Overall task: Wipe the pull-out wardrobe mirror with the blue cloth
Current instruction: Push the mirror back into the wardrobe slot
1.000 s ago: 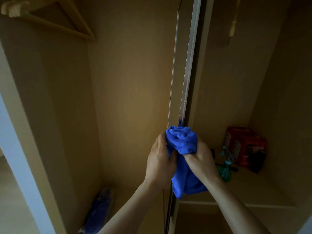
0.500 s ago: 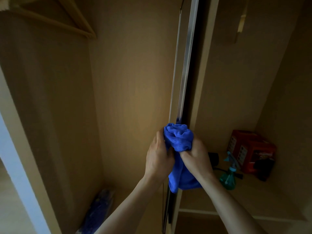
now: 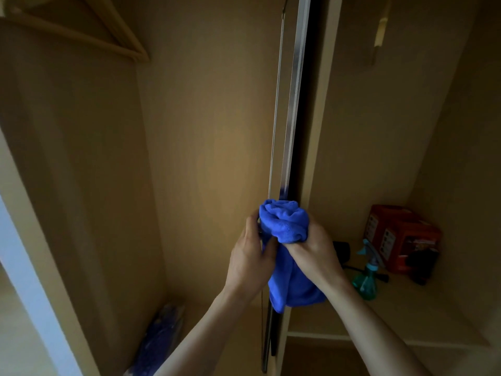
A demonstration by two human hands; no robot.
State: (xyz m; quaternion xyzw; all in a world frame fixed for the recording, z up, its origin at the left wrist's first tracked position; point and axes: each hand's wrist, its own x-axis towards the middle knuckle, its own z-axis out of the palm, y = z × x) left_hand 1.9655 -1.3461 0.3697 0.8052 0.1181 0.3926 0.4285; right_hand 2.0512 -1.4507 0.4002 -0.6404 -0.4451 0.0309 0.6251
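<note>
Head view: the cloth (image 3: 284, 226) is bunched round the front edge of the mirror (image 3: 294, 104), gripped by the left hand (image 3: 249, 261) and right hand (image 3: 314, 248), its tail hung between the wrists.

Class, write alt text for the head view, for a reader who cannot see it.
A left hand and a right hand grip a blue cloth bunched around the edge of a pull-out mirror inside a dim wardrobe. A spray bottle and red box stand on a shelf.
</note>
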